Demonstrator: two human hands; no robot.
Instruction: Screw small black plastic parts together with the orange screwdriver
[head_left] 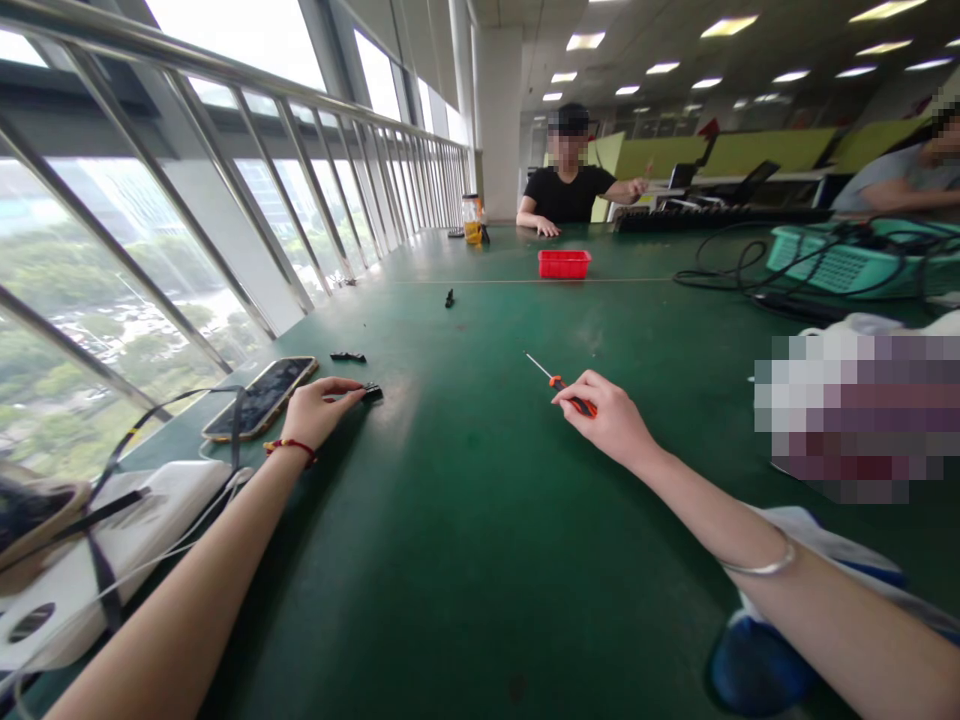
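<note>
Just right of the phone, the left hand pinches a small black part, likely light and stiff, best taken by its edges. Well right of the phone, the right hand grasps a screwdriver, probably light and rigid, best held by its thick handle.

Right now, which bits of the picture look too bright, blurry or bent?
In the head view, the upper windows glare almost white; the head view's green table shines pale beside the left hand; trees outside look soft in the head view, where the railing stretches toward the left edge.
</note>
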